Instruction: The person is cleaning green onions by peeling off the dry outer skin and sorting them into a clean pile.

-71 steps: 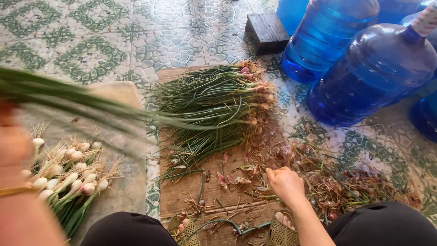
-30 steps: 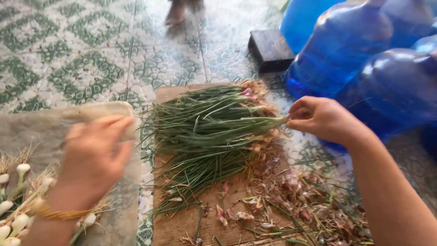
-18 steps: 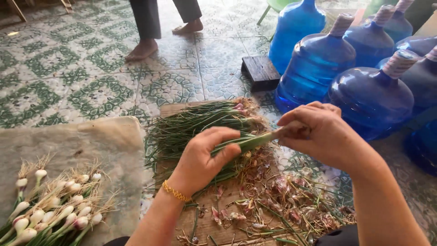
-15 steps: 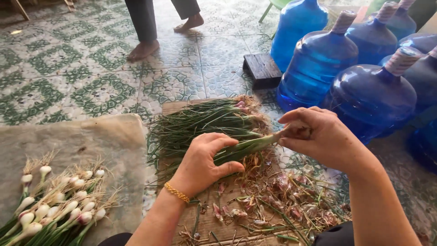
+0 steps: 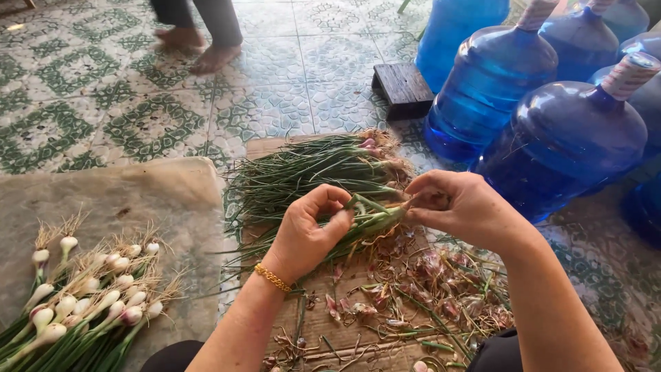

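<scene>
Since 0.5 s ago: left hand [image 5: 306, 231] loosened, fingers pinching the scallion [image 5: 372, 219] stalk; right hand [image 5: 458, 207] grips its root end above the cardboard [image 5: 344, 324]. Five water jugs [image 5: 564, 138] far right.

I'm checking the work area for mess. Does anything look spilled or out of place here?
Yes: peeled skins and root trimmings lie scattered over the cardboard and onto the tiles, below both hands. The cleaned onions on the cloth lie neatly bunched.

Both forearms rise from the lower edge toward frame center. The left hand [image 5: 308, 231] curls, fingers bent; the right hand [image 5: 460, 205] pinches, fingertips together.
</scene>
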